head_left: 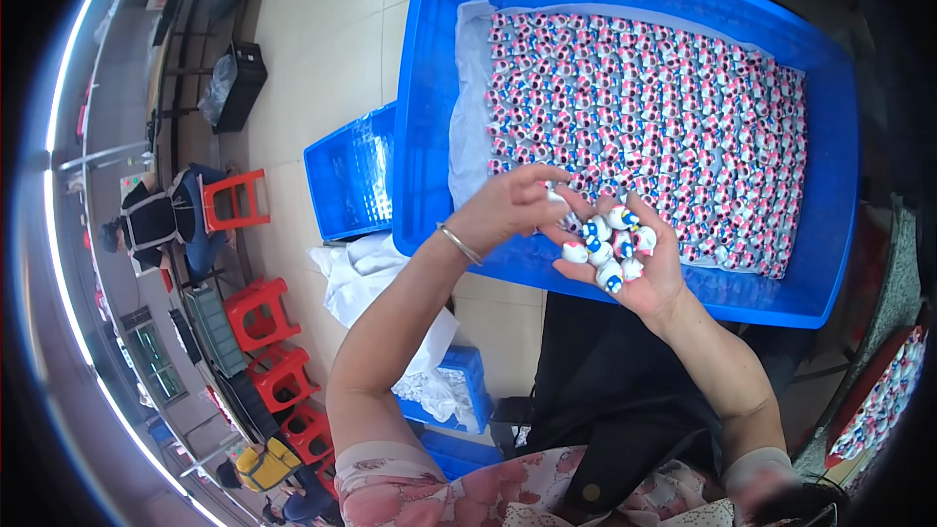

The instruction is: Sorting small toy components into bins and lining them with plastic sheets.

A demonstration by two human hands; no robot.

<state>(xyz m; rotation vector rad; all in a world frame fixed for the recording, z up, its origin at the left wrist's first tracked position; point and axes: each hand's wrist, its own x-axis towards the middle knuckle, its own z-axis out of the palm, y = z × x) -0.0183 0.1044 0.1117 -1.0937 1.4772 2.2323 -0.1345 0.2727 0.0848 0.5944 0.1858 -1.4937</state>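
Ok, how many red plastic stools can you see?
4: one red stool beside the seated person at left, then three in a row down the lower left. More may be hidden.

Silver bangle [459, 244], pink floral short sleeves [390, 488], black apron [605, 400].
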